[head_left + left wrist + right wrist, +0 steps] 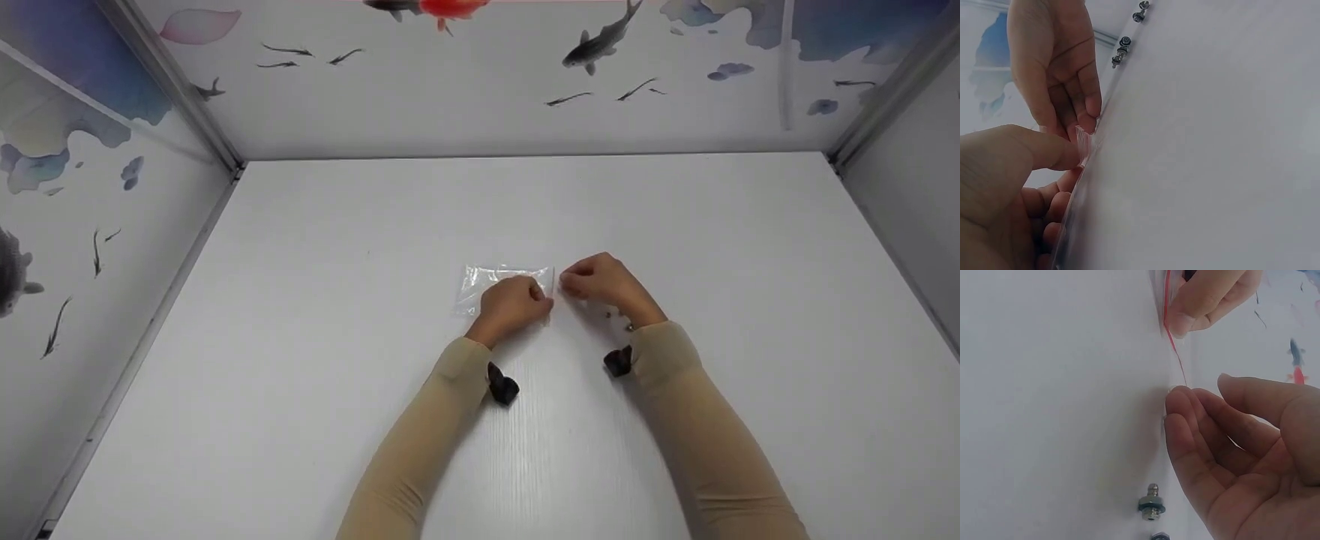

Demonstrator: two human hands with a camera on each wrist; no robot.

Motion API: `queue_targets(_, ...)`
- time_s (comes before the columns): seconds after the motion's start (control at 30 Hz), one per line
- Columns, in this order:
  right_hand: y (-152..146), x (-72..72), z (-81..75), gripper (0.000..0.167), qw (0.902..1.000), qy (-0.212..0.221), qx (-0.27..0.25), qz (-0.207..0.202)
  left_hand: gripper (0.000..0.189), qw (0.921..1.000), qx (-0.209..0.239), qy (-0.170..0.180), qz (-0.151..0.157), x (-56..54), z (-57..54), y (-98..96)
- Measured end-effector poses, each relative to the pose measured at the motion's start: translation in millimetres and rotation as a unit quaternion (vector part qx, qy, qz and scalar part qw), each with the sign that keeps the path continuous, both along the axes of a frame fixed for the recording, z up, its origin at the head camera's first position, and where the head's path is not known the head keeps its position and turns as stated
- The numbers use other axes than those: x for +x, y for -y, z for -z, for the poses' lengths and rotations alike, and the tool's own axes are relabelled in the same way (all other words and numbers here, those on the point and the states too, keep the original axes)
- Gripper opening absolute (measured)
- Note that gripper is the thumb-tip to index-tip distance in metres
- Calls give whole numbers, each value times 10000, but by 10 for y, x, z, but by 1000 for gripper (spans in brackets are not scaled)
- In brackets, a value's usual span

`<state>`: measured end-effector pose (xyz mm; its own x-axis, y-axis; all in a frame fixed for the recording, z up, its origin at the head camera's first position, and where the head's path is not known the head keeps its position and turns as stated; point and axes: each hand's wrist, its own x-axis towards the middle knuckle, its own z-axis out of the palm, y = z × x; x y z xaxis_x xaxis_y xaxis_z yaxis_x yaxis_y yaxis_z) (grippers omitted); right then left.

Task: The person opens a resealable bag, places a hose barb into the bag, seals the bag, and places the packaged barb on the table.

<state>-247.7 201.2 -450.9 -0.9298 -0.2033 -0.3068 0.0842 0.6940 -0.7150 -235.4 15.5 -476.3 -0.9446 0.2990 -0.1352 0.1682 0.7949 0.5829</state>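
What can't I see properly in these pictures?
- Part of the clear bag: in the head view, the left hand covers it.
- The shapes of the small metal parts: too tiny in the head view.
- The lowest metal part: the right wrist view's bottom edge cuts it off.
- The red fish picture: cut off by the head view's top edge.

The edge of a clear plastic bag [1082, 145] is pinched by the left hand [1008, 174], close beside the right hand [1061, 67], while small metal fittings [1121, 53] are seen on the white tabletop [1213, 135].
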Motion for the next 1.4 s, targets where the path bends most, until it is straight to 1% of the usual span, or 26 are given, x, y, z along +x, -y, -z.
queue_targets(0.1,24,2,-9,36,9999,-22,-77,-64,16,9993,367,81,77,0,9,46)
queue_targets(0.2,54,-2,-14,36,9999,-25,-114,-104,15,9958,866,246,142,-8,24,91)
queue_targets(0.3,91,1,-17,38,9999,-2,-51,-122,15,9899,1331,476,146,-16,46,120)
queue_targets(0.4,132,18,-12,40,9999,13,-7,-151,14,9822,1742,696,43,-9,74,131)
queue_targets(0.5,163,38,25,39,9997,31,-226,-83,12,9746,2089,800,-73,9,99,135)
queue_targets(0.57,180,54,54,39,9991,-2,-432,-9,12,9708,2254,810,-123,24,110,138)
queue_targets(0.67,210,70,91,37,9974,-87,-707,139,13,9686,2369,745,-138,36,116,145)
queue_targets(0.9,284,69,89,36,9944,-77,-947,472,22,9649,2557,586,-99,35,93,193)
queue_targets(1.13,312,84,91,31,9906,-141,-1238,560,21,9624,2619,704,-188,17,115,229)
queue_targets(1.3,315,97,104,29,9908,-167,-1171,653,17,9633,2594,640,-260,26,118,228)
queue_targets(1.4,326,108,105,28,9925,-175,-1034,621,14,9652,2537,581,-258,31,126,227)
